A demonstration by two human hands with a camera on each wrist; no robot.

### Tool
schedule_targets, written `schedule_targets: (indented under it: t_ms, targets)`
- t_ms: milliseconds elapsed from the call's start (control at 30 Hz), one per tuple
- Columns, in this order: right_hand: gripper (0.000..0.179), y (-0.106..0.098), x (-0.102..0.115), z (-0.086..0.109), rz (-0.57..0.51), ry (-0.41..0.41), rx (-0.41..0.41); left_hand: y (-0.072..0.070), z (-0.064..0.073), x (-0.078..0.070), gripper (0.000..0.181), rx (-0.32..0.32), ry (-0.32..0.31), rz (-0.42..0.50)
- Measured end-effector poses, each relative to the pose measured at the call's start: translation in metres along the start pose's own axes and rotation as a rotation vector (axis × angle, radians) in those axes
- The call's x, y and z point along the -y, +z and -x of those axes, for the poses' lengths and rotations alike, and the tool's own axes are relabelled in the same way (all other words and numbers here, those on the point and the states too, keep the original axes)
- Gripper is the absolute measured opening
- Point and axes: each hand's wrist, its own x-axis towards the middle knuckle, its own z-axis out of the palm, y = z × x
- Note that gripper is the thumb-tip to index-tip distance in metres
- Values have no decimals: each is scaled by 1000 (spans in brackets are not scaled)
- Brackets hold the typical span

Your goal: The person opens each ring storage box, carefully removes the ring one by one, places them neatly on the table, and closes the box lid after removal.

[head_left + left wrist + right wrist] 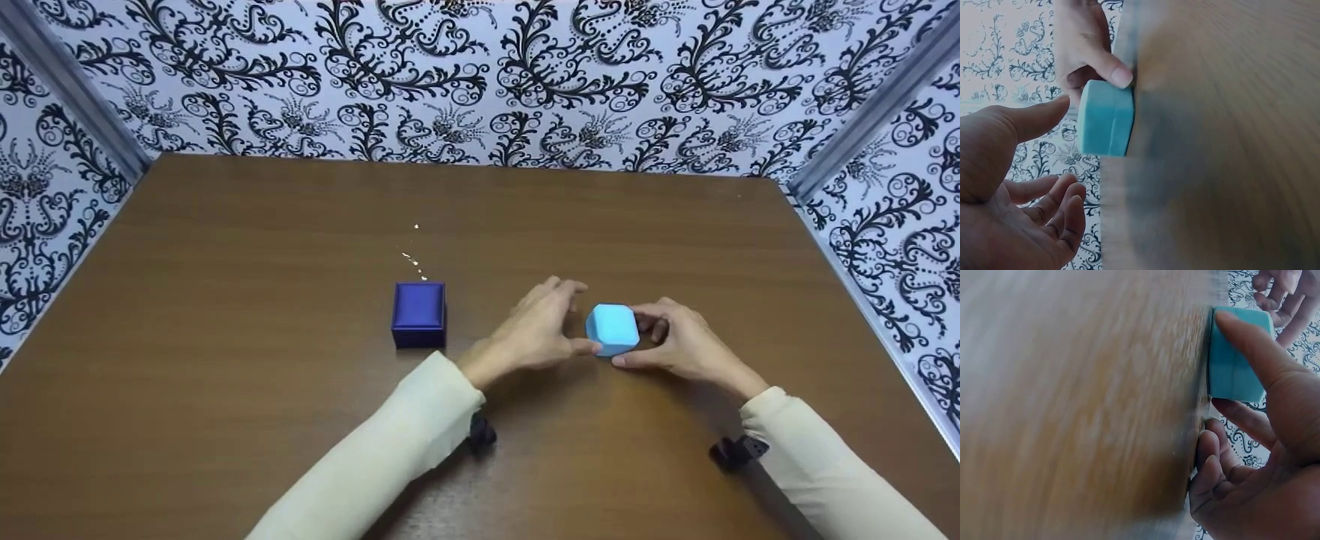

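A small light blue jewelry box (616, 325) with rounded corners sits on the table to the right of centre. My right hand (688, 346) holds it from the right, thumb along the near side and index finger at another side, with the other fingers curled toward the tabletop. In the right wrist view that thumb lies across the box (1235, 377), where a faint seam shows. My left hand (536, 326) is at the box's left, fingers spread and loosely bent, thumb tip close to its near left corner. The left wrist view shows a gap between the left thumb and the box (1107, 121).
A dark purple-blue jewelry box (418, 313) with a closed lid stands to the left of my left hand on the brown wooden table (247, 300). Small white flecks (411, 259) lie behind it. Patterned black-and-white panels (450, 82) enclose the back and sides.
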Motion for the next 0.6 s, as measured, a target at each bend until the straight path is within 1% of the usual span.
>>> schedule_targets:
  t_ms: [133, 300, 433, 533, 600]
  targets:
    - [49, 0, 0, -1, 6, -3, 15, 8, -6, -3, 78, 10, -14, -34]
    - [49, -1, 0, -1, 5, -10, 23, 16, -12, -6, 79, 28, -41, -99]
    - [50, -1, -2, -2, 4, -25, 12, 20, -14, -5, 78, 27, -18, -122]
    - [49, 0, -2, -3, 1, -34, 6, 23, -15, -5, 74, 25, 6, -136]
    - [49, 0, -3, -3, 1, -37, 2, 24, -16, -4, 71, 24, 9, -150]
